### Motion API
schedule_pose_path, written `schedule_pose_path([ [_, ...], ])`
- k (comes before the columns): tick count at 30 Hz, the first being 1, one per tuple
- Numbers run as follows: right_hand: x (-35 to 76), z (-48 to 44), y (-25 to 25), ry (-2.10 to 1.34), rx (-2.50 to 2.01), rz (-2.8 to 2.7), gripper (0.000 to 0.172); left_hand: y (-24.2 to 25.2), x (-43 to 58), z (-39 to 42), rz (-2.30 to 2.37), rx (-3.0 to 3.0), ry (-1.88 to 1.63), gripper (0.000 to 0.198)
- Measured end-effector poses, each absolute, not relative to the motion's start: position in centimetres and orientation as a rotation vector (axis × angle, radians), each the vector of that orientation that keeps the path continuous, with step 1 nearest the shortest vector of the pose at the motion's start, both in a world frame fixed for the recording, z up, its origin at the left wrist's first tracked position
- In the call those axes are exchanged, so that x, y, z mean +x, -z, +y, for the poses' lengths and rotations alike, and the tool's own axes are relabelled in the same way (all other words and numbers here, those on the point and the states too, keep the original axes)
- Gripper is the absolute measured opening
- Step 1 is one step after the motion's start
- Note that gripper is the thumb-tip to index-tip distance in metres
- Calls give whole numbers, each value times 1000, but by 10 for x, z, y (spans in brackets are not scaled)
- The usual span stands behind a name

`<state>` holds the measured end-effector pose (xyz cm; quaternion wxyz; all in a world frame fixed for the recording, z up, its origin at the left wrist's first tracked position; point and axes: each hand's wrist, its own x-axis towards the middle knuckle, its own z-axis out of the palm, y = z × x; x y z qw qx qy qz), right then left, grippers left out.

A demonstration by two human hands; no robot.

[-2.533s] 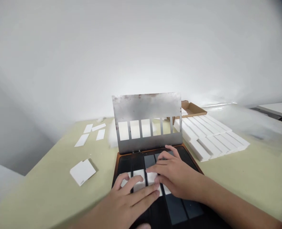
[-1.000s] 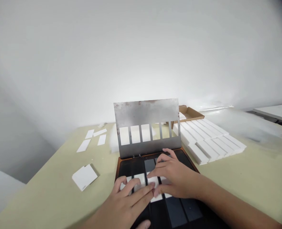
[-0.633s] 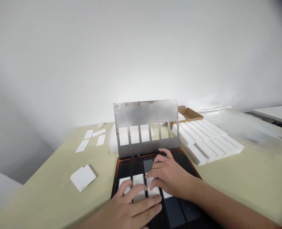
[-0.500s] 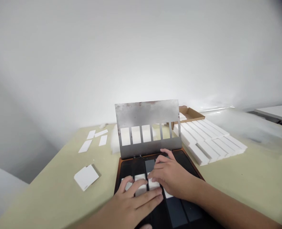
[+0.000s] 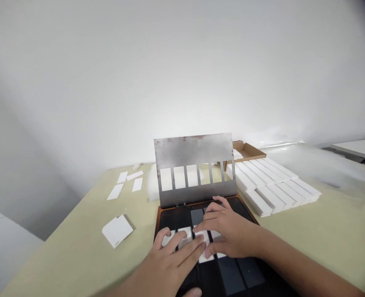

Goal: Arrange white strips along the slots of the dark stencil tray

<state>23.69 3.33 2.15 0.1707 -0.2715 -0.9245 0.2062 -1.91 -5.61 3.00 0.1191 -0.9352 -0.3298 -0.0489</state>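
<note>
A black tray-like board [image 5: 209,274] with an orange-brown edge holds a row of white cards [image 5: 203,256]. My left hand [image 5: 173,258] lies over the left cards, its fingers spread and the fingertips resting on them. Beside it, my right hand [image 5: 230,233] reaches over the cards to the right with its fingers apart. Its index finger and thumb touch a white card near the middle of the row. Behind the hands, a hinged metal plate [image 5: 197,150] with several rectangular cutouts stands upright. Parts of the cards are hidden under my hands.
On the left of the yellow-green table [image 5: 86,239] lie a small stack of white cards [image 5: 117,231] and several loose white cards [image 5: 115,192]. Rows of stacked white cards [image 5: 283,194] sit at right, before an open cardboard box [image 5: 250,152]. Clear plastic sheeting [image 5: 318,165] lies farther right.
My right thumb has moved down and away from the index finger, along the middle card. My left fingers have drawn slightly back. The whole view has shifted a little.
</note>
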Motion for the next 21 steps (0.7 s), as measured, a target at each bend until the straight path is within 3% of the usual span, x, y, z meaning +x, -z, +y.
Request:
schedule_pose_path([
  [4, 229, 34, -15, -521, -829, -2618, 31, -28, -20, -53, -877, -2716, 210, 62],
  [9, 228, 36, -11, -465, -811, -2620, 24, -27, -23, -46, -701, -2691, 182, 62],
  [13, 230, 33, -14, -443, -805, -2641, 19, -23, -24, -43, -711, -2657, 205, 51],
  [21, 231, 33, -9, -212, -1077, -2544, 43, -20, -23, -40, -687, -2641, 214, 47],
])
